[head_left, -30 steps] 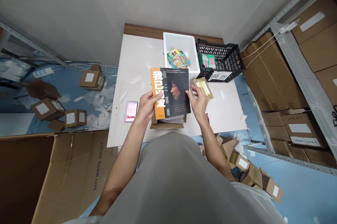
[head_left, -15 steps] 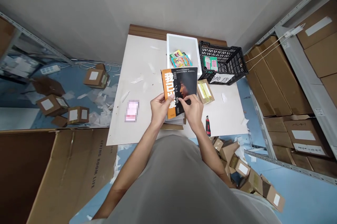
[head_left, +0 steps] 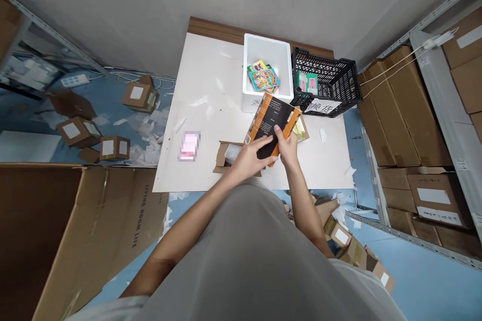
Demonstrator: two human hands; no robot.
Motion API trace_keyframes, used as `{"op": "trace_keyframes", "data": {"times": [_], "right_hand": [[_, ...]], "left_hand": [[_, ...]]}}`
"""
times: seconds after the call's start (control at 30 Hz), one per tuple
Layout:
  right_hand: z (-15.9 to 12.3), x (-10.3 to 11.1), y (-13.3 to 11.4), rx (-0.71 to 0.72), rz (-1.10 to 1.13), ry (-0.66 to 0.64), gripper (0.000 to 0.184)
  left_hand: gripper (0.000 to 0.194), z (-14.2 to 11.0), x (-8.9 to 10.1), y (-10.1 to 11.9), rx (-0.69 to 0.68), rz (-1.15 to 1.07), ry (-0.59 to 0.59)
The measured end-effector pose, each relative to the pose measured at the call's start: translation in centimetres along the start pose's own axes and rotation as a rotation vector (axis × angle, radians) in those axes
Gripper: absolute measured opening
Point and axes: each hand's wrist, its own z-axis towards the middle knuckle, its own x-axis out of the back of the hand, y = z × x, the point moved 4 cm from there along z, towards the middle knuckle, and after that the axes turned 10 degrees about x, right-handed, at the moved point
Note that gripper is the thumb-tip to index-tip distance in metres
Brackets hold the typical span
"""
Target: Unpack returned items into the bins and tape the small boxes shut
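A paperback book [head_left: 268, 122], black with orange edges, is tilted above the table with its text-covered back facing up. My right hand [head_left: 286, 147] grips it by the right edge, thumb on the cover. Across its lower left part lies my left hand [head_left: 250, 157], fingers on the cover and thumb near the bottom edge. Beneath the left hand stands an opened cardboard box [head_left: 221, 157] with whitish wrapping inside, partly hidden by the hand and book. Another small taped box [head_left: 304, 130] sits behind the right hand, partly covered.
Beyond the book, a white bin [head_left: 268, 44] holds colourful booklets [head_left: 263, 79]. Beside it stands a black crate [head_left: 327, 82] with a handwritten label and green-pink items. Paper scraps lie on the white table [head_left: 203, 75]. A large carton [head_left: 124, 210] borders the left; shelves of boxes [head_left: 399, 105] flank the right.
The book has been turned from its front cover to its back and tilted. My left hand has moved across onto the cover, exposing the opened box. The red-black utility knife is no longer visible.
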Motion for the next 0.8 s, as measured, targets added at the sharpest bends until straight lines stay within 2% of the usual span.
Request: {"op": "trace_keyframes", "data": {"times": [0.03, 0.13, 0.17, 0.23, 0.3, 0.33, 0.43, 0.57, 0.63, 0.73, 0.8], "right_hand": [[0.0, 0.6, 0.3, -0.015, 0.044, -0.009, 0.063], [-0.6, 1.8, 0.2, -0.071, 0.193, -0.109, 0.061], [-0.9, 1.9, 0.0, -0.106, 0.248, -0.149, 0.062], [-1.5, 1.8, -0.3, -0.185, 0.339, -0.214, 0.064], [-1.9, 1.5, -0.5, -0.236, 0.386, -0.248, 0.066], [-1.9, 1.3, -0.5, -0.246, 0.392, -0.254, 0.066], [-2.0, 1.1, -0.1, -0.255, 0.378, -0.239, 0.065], [-1.4, 1.4, 0.7, -0.238, 0.329, -0.208, 0.065], [-0.9, 1.7, 1.0, -0.179, 0.243, -0.175, 0.071], [-0.6, 2.0, 1.0, -0.072, 0.065, -0.051, 0.086], [-1.1, 1.3, 0.8, -0.063, 0.024, -0.04, 0.09]], "left_hand": [[0.069, 0.2, 1.1, -0.6, 0.034, 0.003, 0.036], [0.085, 1.0, 5.3, -2.9, 0.204, -0.088, 0.252], [0.091, 1.3, 6.3, -3.6, 0.272, -0.15, 0.226], [0.095, 1.7, 7.0, -4.5, 0.412, -0.287, 0.034], [0.089, 1.4, 7.0, -4.5, 0.503, -0.379, -0.137], [0.084, 1.1, 6.9, -4.3, 0.522, -0.402, -0.165], [0.072, 0.4, 6.7, -3.3, 0.509, -0.421, -0.095], [0.069, 0.1, 6.2, -2.1, 0.454, -0.412, -0.007], [0.07, 0.2, 5.9, -1.9, 0.418, -0.417, 0.018], [0.07, 0.5, 5.3, -1.9, 0.339, -0.4, 0.09], [0.065, 0.5, 4.6, -1.8, 0.269, -0.33, 0.158]]}}
